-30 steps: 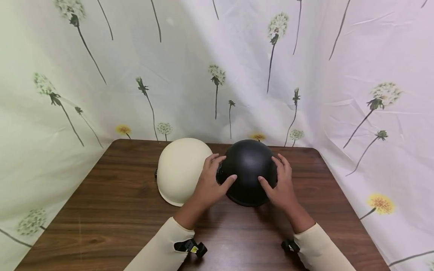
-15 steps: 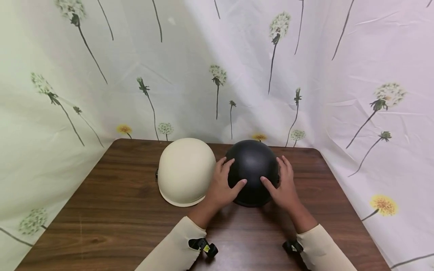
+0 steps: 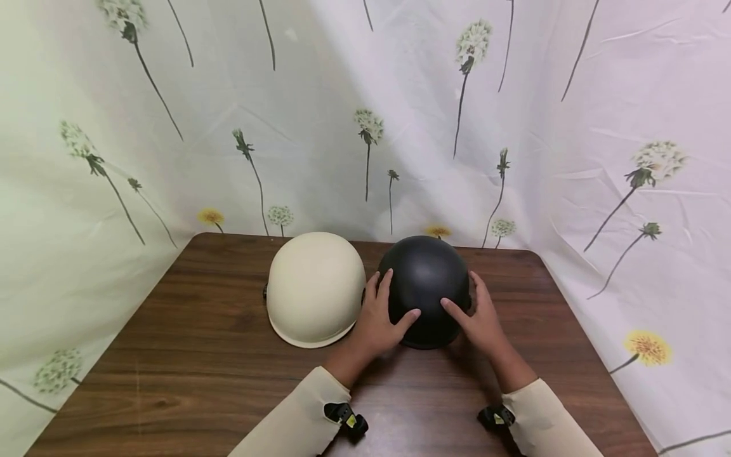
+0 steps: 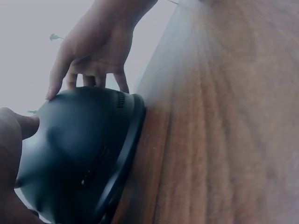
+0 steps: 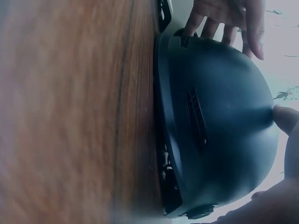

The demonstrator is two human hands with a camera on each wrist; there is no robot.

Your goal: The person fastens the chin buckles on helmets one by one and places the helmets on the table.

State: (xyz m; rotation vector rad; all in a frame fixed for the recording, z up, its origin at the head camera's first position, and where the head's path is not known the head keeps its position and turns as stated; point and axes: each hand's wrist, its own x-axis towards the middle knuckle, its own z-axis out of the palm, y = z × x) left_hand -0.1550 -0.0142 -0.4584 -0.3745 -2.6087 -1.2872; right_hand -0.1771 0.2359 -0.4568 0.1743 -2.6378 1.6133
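A black helmet (image 3: 425, 273) sits dome up on the table, with both hands at its sides. My left hand (image 3: 377, 324) lies on its left side, fingers mostly straight and the thumb on the front of the shell. On the other side is my right hand (image 3: 482, 320), its thumb pointing across the front and its fingers partly hidden by the dome. In the left wrist view the right hand (image 4: 103, 46) touches the shell with long, spread fingers. Slots and a rim show on the helmet (image 5: 224, 116) in the right wrist view, with the left hand (image 5: 229, 14) beyond it.
A cream helmet (image 3: 314, 285) rests dome up just left of the black one, a dark knob (image 3: 265, 292) at its side. The wooden table (image 3: 188, 349) ends at a white cloth backdrop (image 3: 320, 146) printed with dandelions.
My left hand has moved right, off the cream helmet's edge and onto the black helmet's front. The black helmet has shifted slightly right. My right hand has slid a little lower.
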